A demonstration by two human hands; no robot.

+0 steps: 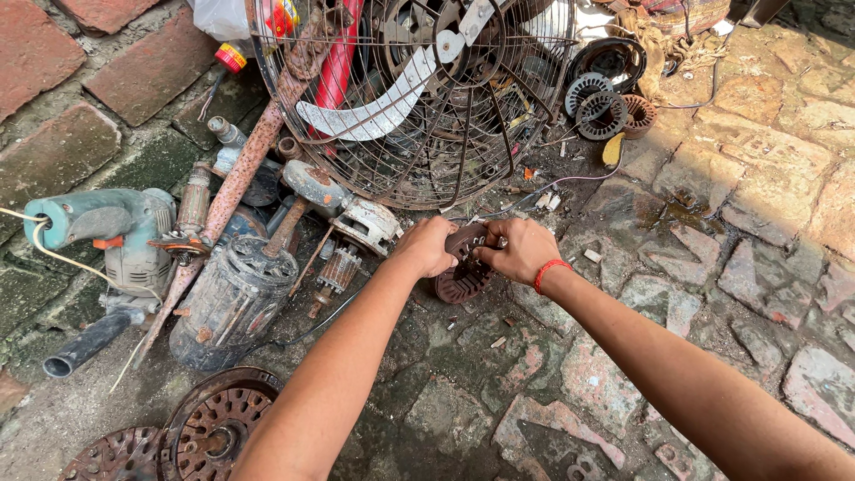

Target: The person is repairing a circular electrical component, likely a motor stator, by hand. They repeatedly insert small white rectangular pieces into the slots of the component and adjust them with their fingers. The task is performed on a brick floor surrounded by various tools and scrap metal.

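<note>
Rusty motor stator (463, 267), a round, brown, slotted ring, is sitting just above the stone-paved ground (712, 267), right in front of the wire fan guard (419, 107), and both of the person's hands are closing on its upper rim. The left hand (426, 247) is gripping the ring's left edge with the fingers curled tight around it, and the right hand (519, 249), with a red thread band (549, 272) circling its wrist, is pinching the top right edge, its fingertips pressing against the metal. The two hands are nearly touching each other over the part. Whether the stator's lower edge is resting on the ground or hanging just clear of it is not possible to tell.

Behind the hands, the fan guard is leaning upright, with a pale curved fan blade (374, 111) and a red piece showing through its wires. To the left, a grey, grimy electric motor (233, 298) is lying on its side, and a long rusty pipe (236, 191) is slanting across it. Further left, a teal power tool (111, 233) with a pale cord is lying on the mossy bricks. At the bottom left corner, two round rusty perforated covers (209, 428) are lying flat, one partly overlapping the other. Up to the right of the guard, several more wound rings (601, 107) are sitting close together, well apart from the hands.
</note>
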